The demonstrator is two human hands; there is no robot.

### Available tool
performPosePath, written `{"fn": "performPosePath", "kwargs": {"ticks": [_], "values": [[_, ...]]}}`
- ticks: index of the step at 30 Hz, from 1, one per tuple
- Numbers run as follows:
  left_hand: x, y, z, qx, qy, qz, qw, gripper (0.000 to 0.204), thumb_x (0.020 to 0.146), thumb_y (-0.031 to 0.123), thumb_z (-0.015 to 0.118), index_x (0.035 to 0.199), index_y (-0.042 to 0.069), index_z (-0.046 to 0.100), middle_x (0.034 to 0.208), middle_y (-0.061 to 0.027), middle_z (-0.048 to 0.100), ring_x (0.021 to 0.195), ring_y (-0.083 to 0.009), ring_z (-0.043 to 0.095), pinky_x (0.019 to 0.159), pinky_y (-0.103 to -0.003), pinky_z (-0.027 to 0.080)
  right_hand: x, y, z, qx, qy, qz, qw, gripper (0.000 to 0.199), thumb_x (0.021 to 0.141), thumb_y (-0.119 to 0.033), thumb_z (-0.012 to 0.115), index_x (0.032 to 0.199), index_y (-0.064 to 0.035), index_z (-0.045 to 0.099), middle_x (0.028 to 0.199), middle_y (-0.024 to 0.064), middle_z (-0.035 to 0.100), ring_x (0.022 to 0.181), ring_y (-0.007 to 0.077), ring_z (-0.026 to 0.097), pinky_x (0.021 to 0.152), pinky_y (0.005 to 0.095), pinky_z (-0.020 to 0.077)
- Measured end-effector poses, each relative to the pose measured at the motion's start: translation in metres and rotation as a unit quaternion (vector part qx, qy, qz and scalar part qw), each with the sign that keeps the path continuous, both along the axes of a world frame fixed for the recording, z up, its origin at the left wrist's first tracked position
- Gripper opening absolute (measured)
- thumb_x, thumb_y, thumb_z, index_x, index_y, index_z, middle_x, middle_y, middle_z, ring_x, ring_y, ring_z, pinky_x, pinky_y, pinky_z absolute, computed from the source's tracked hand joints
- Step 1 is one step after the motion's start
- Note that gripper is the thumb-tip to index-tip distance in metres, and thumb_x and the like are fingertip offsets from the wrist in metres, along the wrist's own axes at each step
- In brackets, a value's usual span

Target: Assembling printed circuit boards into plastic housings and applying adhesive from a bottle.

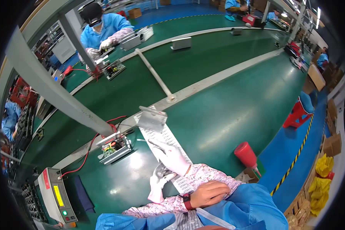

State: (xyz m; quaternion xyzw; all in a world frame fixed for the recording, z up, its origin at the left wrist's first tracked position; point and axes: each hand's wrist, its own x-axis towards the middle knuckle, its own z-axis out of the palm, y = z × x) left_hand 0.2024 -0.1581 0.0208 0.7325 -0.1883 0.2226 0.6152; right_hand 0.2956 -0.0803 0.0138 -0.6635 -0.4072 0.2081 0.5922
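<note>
Your right hand [171,155] wears a white glove, fingers spread flat and grasping nothing, resting above the long white printed sheet [165,138] that runs along the green table [226,111] from its near edge toward the grey dividing strip. Your left hand [209,193] is bare, with a red-strapped watch [186,201] at the wrist; its grip is clenched on the cuff of the gloved hand's flowered sleeve [203,172]. A second white glove [159,184] hangs loose just beside your right wrist, at the table's near edge. A small grey metal plate [152,119] sits at the far end of the sheet. To your left stands an open circuit board unit [113,147] with red wires, and a grey tester box [55,195] lies near the left corner. A red bottle [246,153] stands by the right edge.
</note>
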Motion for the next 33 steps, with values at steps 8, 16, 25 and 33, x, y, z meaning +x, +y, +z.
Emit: {"fn": "performPosePath", "kwargs": {"ticks": [8, 16, 25, 33], "values": [[-0.002, -0.003, -0.004, -0.006, 0.011, -0.02, 1.0, 0.025, 0.087, 0.0, 0.067, 0.112, 0.0, 0.071, 0.111, -0.0097, 0.072, 0.097, -0.027, 0.068, 0.087, -0.034, 0.054, -0.005, 0.002, -0.008, 0.03, 0.035, -0.01, 0.999, 0.038, 0.097, -0.021, 0.06, 0.134, -0.0142, 0.066, 0.084, 0.0048, 0.071, 0.057, 0.0125, 0.054, 0.053, 0.0272, 0.0422], [-0.001, -0.001, 0.002, -0.01, 0.008, -0.018, 1.0, 0.024, 0.086, -0.001, 0.067, 0.11, 0.0, 0.071, 0.11, -0.0099, 0.072, 0.095, -0.0265, 0.068, 0.086, -0.034, 0.054, -0.001, -0.004, 0.011, -0.089, 0.102, 0.04, 0.99, 0.04, 0.099, -0.021, 0.057, 0.137, -0.01, 0.063, 0.125, 0.008, 0.071, 0.082, 0.0152, 0.065, 0.074, 0.0249, 0.0512], [0.0, -0.001, 0.003, 0.002, 0.005, -0.017, 1.0, 0.023, 0.086, -0.001, 0.067, 0.108, 0.0, 0.072, 0.108, -0.0102, 0.072, 0.094, -0.0263, 0.069, 0.085, -0.034, 0.054, 0.001, -0.006, 0.017, -0.107, 0.095, 0.046, 0.989, 0.039, 0.1, -0.022, 0.057, 0.137, -0.0116, 0.063, 0.123, 0.0066, 0.072, 0.085, 0.0158, 0.066, 0.075, 0.0258, 0.052], [-0.003, -0.002, -0.001, -0.01, 0.024, -0.016, 1.0, 0.023, 0.086, -0.001, 0.066, 0.108, 0.0, 0.072, 0.108, -0.0107, 0.072, 0.094, -0.0271, 0.068, 0.086, -0.034, 0.054, -0.003, -0.001, 0.001, -0.061, 0.055, 0.024, 0.996, 0.04, 0.099, -0.022, 0.058, 0.137, -0.012, 0.063, 0.116, 0.0067, 0.073, 0.08, 0.0145, 0.064, 0.072, 0.0256, 0.0508]]}}
